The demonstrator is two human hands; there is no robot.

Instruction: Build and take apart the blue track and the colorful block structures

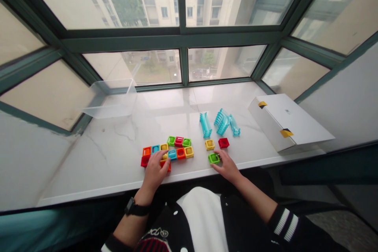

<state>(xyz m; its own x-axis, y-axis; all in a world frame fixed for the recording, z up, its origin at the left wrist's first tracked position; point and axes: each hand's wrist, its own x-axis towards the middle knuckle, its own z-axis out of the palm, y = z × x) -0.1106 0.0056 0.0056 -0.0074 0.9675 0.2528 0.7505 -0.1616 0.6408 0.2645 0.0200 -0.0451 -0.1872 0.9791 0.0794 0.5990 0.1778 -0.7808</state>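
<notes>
A cluster of joined coloured square blocks (pixel 174 149) lies on the white marble sill (pixel 112 153). My left hand (pixel 155 170) rests on the cluster's near left end, fingers laid over a yellow and a red block. My right hand (pixel 227 165) is curled round a loose green block (pixel 214 158) on the sill. Just beyond it sit a loose yellow block (pixel 210 144) and a red block (pixel 223 142). Farther back lie translucent turquoise ribbed track pieces (pixel 220 122).
A clear plastic tub (pixel 110 98) stands at the back left of the sill. A white flat box (pixel 288 122) with yellow-black tape lies at the right, overhanging the edge. Window frames close the sill on three sides.
</notes>
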